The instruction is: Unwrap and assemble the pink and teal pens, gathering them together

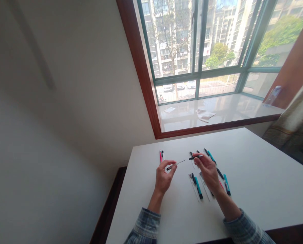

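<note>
My left hand (163, 178) is closed in a pinch on a dark pen barrel (169, 167), from which a thin refill (181, 161) points up and right. Across a small gap, my right hand (209, 174) pinches a short black pen part (193, 157), its end facing the refill tip. Beyond the left hand lie a pink pen (160, 156) and a pale one beside it. Under and around the right hand, several pen parts rest on the table, among them a teal barrel (198, 188) and a black piece (193, 178). Some are partly hidden by that hand.
The white table (182, 220) stands against the wall below a window with a red-brown frame (155, 127). On the sill lie a crumpled cloth (204, 115) and a white paper-like piece (169, 110). A curtain (291, 118) hangs at the right.
</note>
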`<state>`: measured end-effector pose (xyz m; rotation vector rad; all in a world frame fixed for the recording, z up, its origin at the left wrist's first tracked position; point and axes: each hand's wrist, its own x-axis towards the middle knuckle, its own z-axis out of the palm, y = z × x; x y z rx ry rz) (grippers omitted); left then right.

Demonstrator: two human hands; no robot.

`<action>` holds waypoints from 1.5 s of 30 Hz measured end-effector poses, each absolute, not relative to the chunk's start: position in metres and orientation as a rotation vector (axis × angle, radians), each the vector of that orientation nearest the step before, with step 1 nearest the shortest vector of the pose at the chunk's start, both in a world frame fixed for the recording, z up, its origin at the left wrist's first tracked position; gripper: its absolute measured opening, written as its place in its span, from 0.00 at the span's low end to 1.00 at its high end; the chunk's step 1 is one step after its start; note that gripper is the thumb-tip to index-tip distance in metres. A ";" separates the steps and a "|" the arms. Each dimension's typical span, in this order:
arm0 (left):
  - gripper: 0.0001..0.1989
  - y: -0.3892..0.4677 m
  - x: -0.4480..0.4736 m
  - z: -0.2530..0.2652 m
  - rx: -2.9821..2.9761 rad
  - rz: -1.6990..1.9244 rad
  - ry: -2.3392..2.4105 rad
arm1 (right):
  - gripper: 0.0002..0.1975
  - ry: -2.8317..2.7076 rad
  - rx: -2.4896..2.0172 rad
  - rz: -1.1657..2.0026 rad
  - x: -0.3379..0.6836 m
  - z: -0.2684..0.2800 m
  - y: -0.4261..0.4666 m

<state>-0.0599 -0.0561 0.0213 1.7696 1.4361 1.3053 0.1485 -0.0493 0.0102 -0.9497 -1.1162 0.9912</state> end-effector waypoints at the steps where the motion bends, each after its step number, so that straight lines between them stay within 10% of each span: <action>1: 0.08 -0.056 -0.060 0.021 1.771 1.303 1.433 | 0.15 -1.137 -0.940 0.990 0.148 0.011 -0.050; 45: 0.04 -0.059 -0.057 0.029 1.876 1.238 1.306 | 0.14 -1.425 -0.932 1.080 0.137 0.010 -0.053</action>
